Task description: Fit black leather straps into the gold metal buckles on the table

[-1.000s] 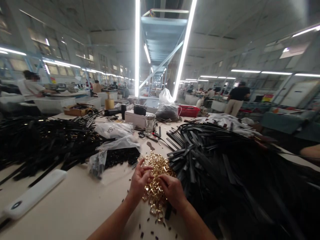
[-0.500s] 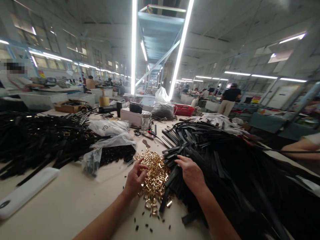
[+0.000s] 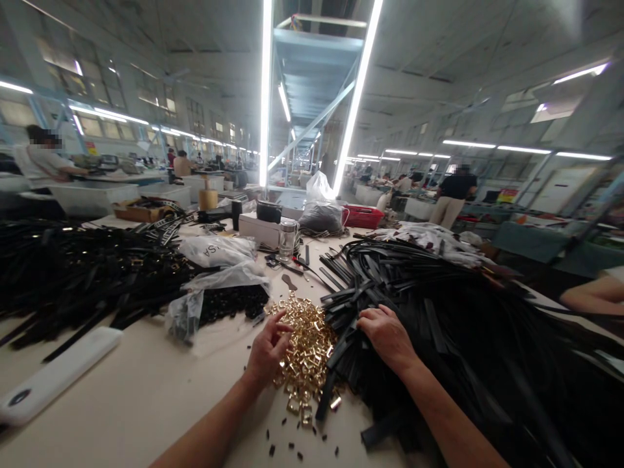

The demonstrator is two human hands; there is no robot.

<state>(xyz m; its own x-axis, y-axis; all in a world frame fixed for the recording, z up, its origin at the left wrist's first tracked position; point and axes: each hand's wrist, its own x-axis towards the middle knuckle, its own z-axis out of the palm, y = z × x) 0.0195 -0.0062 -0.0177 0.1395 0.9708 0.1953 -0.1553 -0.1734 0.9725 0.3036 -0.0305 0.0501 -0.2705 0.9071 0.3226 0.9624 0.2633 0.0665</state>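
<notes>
My left hand [image 3: 268, 348] hovers at the left edge of a heap of gold metal buckles [image 3: 305, 354]. Its fingers are loosely bent and apart, and I see nothing held between them. On the right, my right hand [image 3: 389, 337] rests at the near-left side of a big pile of black straps [image 3: 439, 325]. Its fingers are curled down round a strap end, and the fingertips are partly hidden among the straps. Several strap ends overlap the right edge of the buckle heap. Small black pieces [image 3: 272, 450] lie scattered on the table below the buckles.
Left of the buckles lies a clear plastic bag [image 3: 219, 260] beside small black parts [image 3: 234, 302]. Further left are a tangled black strap pile [image 3: 88, 273] and a long white device [image 3: 61, 374]. A glass jar [image 3: 287, 240] and a red case [image 3: 361, 216] stand behind. Another person's arm [image 3: 592, 292] shows at right.
My right hand has moved slightly right over the black straps, and its fingers have curled in more. My left hand stays beside the buckles. The whole view has shifted a little.
</notes>
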